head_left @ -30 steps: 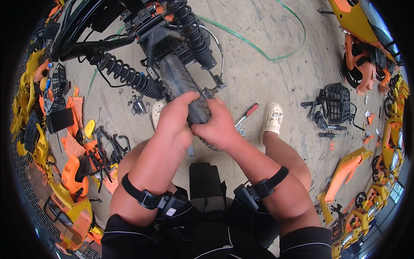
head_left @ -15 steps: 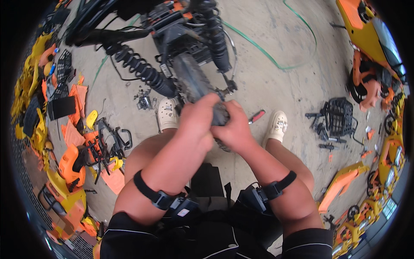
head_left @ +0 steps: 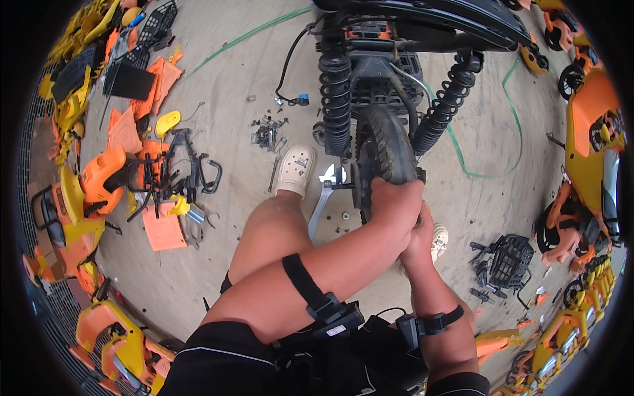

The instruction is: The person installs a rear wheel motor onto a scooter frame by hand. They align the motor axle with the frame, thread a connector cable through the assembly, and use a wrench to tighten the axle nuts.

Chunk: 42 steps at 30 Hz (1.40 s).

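Observation:
In front of me, a black-tyred wheel stands between two coil-spring shock absorbers under a dark vehicle frame. My left hand is closed over the near right side of the tyre, its fingertips hidden. Just below and against it is my right hand, fingers curled; what they hold is hidden. Left of the wheel, a large silver adjustable wrench is at the short bar jutting from the hub side; I cannot tell whether its jaws grip it.
Nuts and small hardware lie near the wrench, with black small parts farther left. Orange and yellow body panels crowd the left. A black basket sits at right, near yellow scooters. A green hose crosses the floor.
My view has turned, and the wheel and frame now appear farther right and more upright. Both hands have shifted to the wheel's right side, close together. The adjustable wrench has come into sight.

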Tool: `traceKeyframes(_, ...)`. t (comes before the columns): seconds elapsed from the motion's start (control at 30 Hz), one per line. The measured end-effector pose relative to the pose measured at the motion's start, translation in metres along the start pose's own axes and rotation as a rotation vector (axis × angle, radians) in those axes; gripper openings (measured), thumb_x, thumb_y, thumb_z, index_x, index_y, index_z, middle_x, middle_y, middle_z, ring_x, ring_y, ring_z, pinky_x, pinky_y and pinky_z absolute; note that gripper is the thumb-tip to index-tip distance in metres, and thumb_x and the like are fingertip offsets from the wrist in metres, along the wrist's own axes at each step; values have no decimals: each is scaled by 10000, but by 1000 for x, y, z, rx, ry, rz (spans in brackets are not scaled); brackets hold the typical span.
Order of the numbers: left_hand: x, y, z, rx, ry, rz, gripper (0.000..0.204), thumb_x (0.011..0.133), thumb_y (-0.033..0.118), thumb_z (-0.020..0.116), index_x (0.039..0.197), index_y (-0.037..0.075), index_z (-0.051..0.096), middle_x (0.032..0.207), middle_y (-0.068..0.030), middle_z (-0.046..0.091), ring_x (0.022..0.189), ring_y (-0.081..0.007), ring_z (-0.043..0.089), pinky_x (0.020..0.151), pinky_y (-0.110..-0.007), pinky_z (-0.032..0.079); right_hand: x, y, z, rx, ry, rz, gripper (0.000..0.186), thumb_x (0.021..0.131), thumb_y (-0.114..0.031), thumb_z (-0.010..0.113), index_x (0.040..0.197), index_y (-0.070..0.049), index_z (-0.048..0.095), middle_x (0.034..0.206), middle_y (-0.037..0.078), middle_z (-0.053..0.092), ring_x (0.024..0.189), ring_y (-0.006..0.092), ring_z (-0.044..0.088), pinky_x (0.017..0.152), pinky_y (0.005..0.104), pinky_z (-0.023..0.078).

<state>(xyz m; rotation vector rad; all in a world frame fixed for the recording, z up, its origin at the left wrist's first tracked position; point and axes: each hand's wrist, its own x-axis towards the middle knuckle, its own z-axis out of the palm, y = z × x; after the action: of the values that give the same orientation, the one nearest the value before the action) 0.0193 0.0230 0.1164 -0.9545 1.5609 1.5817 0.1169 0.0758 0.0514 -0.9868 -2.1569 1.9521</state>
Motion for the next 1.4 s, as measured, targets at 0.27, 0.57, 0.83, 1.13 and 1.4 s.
traceKeyframes(0.27,17,-4,-7,111,-7,26,554,754,150,654,1215,-85,457,1066,-194,576,940,-262,583,799,-411,482,-5,-1,17,-53,45,-33,516,684,-282,817,1024,15,569,998,107,561,958,212,533,867,342,427)
traceKeyframes(0.57,4,23,-8,135,-108,42,619,771,206,628,1278,-108,464,1180,-279,607,1094,-361,627,917,-434,495,3,0,18,1,82,3,521,690,-250,809,1057,33,570,1017,128,567,959,243,559,868,360,440)
traceKeyframes(0.83,22,25,-10,34,-148,-26,358,788,148,629,1072,-65,588,971,-175,625,814,-284,637,701,-428,513,16,-10,18,-167,119,-168,497,600,-155,774,1010,56,589,963,208,581,930,390,560,857,440,457)
traceKeyframes(1.13,26,35,-10,-53,-278,-65,226,853,81,609,1051,-29,604,1004,-116,624,870,-229,631,773,-392,529,25,-23,17,-174,141,-173,526,565,-162,777,1026,44,633,964,194,588,957,378,578,839,422,487)
traceKeyframes(1.4,37,25,-15,168,-315,0,315,882,108,572,1157,-45,591,1071,-156,669,973,-281,660,896,-414,523,20,-24,11,-137,122,-115,518,560,-212,769,985,45,620,1015,195,584,972,403,601,827,452,517)
